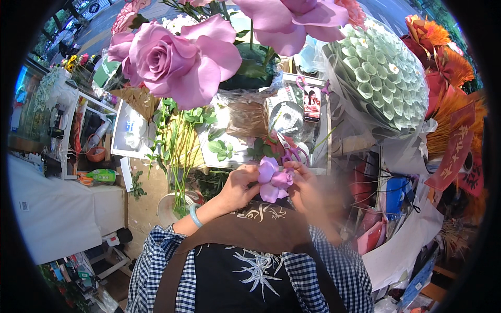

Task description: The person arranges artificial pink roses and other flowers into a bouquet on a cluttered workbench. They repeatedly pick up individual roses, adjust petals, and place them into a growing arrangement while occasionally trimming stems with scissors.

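A small lilac rose is held in front of my chest, its outer petals spread wide around a tighter bud. On its left side my left hand has its fingers closed at the petals. From the right, my right hand pinches at the petals near the bud, its wrist blurred by motion. The stem is hidden. Just beyond my right fingers, scissors with purple handles lie on the white worktable. Loose green leaves rest on the table to their left.
Large mauve roses loom across the top. A phone with a lit screen stands at the table's back right. Green stems rise from a white bucket at left. A big bouquet of pale green rolled cones fills the right.
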### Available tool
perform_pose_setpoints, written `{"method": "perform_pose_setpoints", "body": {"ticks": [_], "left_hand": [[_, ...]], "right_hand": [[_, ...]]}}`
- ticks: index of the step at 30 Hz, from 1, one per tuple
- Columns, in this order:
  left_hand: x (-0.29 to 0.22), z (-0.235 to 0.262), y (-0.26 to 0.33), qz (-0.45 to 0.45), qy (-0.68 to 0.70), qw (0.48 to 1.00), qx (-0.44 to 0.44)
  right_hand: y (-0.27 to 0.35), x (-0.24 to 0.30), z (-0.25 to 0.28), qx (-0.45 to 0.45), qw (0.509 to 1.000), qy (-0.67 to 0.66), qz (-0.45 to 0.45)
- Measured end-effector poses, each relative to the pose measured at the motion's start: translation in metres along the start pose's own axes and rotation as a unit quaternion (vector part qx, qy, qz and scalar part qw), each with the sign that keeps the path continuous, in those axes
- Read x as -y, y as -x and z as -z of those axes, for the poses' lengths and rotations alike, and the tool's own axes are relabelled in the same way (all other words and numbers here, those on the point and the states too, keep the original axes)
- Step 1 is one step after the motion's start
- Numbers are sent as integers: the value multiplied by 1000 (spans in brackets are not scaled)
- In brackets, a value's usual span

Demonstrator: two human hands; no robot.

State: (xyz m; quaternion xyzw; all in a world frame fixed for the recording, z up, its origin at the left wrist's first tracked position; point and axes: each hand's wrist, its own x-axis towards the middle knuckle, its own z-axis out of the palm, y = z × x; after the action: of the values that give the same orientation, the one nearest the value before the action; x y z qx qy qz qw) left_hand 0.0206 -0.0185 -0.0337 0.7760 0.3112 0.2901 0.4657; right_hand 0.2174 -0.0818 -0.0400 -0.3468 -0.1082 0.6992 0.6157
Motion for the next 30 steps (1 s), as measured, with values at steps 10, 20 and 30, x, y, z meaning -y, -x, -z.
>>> {"method": "perform_pose_setpoints", "body": {"ticks": [10,20,30], "left_hand": [[1,-2,0,-12,-4,1000,-9],[-4,-2,-1,-12,11,1000,-12],[-10,2,-4,-7,-3,1000,-12]], "right_hand": [[0,3,-5,-24,999,-22,-25],[-1,3,-3,-18,999,-25,-32],[-1,1,1,60,998,2,-3]]}}
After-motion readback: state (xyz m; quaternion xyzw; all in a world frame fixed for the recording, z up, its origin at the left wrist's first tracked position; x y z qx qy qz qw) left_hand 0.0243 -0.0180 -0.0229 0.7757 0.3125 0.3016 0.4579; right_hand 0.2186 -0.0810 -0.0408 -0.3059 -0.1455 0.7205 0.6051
